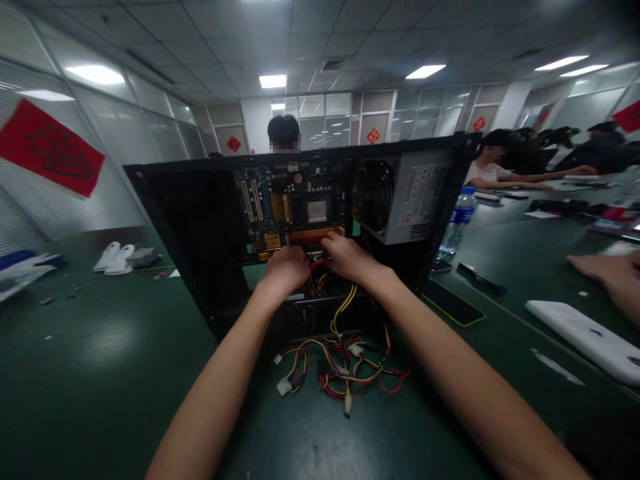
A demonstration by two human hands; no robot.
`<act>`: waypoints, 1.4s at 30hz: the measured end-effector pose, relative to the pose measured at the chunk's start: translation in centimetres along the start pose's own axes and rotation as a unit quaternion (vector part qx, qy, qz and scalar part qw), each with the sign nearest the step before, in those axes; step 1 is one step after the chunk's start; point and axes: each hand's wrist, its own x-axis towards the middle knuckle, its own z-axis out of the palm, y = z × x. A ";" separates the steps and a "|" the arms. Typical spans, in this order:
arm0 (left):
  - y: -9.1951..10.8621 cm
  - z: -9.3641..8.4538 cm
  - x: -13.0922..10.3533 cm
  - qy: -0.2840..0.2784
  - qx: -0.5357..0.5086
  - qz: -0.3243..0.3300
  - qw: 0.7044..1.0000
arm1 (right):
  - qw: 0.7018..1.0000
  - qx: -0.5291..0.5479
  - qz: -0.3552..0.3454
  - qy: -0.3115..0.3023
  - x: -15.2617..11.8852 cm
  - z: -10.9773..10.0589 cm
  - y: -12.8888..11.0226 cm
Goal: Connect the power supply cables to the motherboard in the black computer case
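Containing motherboard (287, 190) and, at upper right, power supply (420, 193): open computer case (195, 227); left hand (287, 267) and right hand (347, 257) inside case, curled near motherboard's lower edge, fingertips partly hidden, cannot tell if holding; power cables (325, 368) fronting case

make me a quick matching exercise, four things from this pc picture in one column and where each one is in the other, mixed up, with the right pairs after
Things:
1. power supply
2. loose cables
3. bottle
4. left hand

Places:
A. spread on the green table, in front of the computer case
B. near the lower edge of the motherboard
C. in the upper right of the case
D. upright on the table, outside the case to its right

Right pairs: 1-C, 2-A, 3-D, 4-B
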 end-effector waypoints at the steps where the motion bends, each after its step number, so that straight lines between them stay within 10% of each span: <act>1: 0.0 -0.1 0.1 -0.003 -0.004 -0.004 1.000 | 1.000 -0.001 -0.001 0.000 0.0 -0.1 0.0; 42: -1.3 0.4 0.9 -0.047 -0.077 -0.009 0.996 | 0.992 -0.103 0.047 -0.049 -0.3 0.2 -1.2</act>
